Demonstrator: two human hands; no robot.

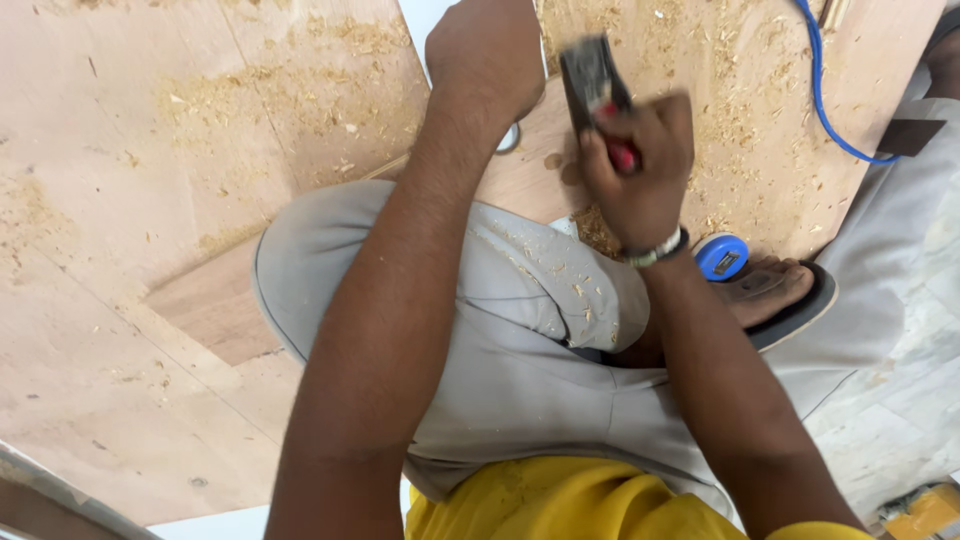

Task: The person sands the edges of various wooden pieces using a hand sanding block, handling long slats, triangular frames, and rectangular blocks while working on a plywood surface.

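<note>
The right hand point(638, 170) is wrapped around the red handle of a hammer point(597, 92), fingers closed tight about the grip, with the dark metal head raised and blurred just above the knuckles. The hammer sits up over a plywood sheet point(140, 180) that lies flat under the person, near the sheet's far middle. The left hand point(487, 55) rests knuckles-up just beside the hammer; its fingers curl downward and are hidden, so I cannot tell whether they pinch anything. A small metal ring point(510, 140) peeks out from under that wrist.

The hammer looks head-heavy and stiff, and the handle seems to offer a sure hold; gripping low on the handle, as the hand does here, should give the most swing, while a hold nearer the head would give more control. The plywood looks rigid and broad, likely awkward to lift by one edge.

Sawdust and shavings point(300, 95) are strewn over the wood. A bent knee in grey trousers point(500, 300) crosses the middle of the view, and a bare foot in a sandal point(775, 290) presses on the wood beside a blue tape measure point(722, 257). A blue cable point(822, 90) loops at the upper right.
</note>
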